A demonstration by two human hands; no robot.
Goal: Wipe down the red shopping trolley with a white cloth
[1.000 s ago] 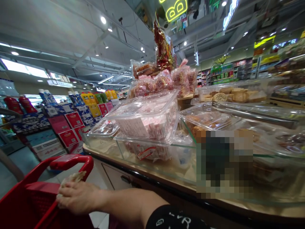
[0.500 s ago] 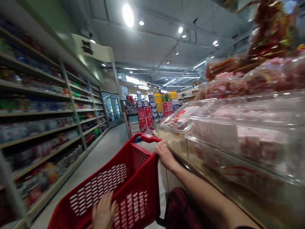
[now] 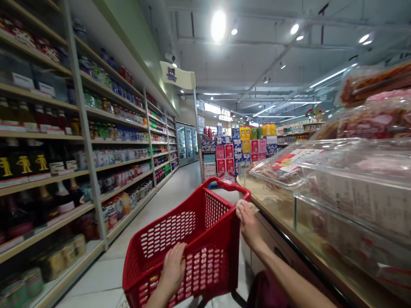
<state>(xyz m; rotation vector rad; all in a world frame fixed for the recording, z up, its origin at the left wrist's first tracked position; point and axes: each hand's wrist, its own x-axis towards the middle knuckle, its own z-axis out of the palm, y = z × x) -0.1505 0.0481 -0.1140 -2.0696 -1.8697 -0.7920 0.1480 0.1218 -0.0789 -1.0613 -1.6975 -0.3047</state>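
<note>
A red plastic shopping cart (image 3: 221, 256) with perforated walls stands in front of me, its handle at the far end. My left hand (image 3: 173, 267) is closed over the near side rim, fingers bent to the inside. At the far right corner, just below the handle, my right hand (image 3: 248, 222) presses a pale crumpled cloth (image 3: 253, 207) against the cart. Part of the cloth is hidden under the fingers. Little of the basket's inside shows behind the near wall.
Shelves (image 3: 118, 169) of bottles and jars line the left side of a tiled aisle (image 3: 170, 188). Close on the right runs a display counter (image 3: 272, 226) stacked with clear plastic food boxes (image 3: 346, 188). Stacked drink cartons (image 3: 224, 158) stand ahead, with glass-door fridges (image 3: 187, 141) beyond.
The view has swung left, so the cart and both hands sit further right in the picture. The cloth under my right hand now shows. Both hands remain at the cart.
</note>
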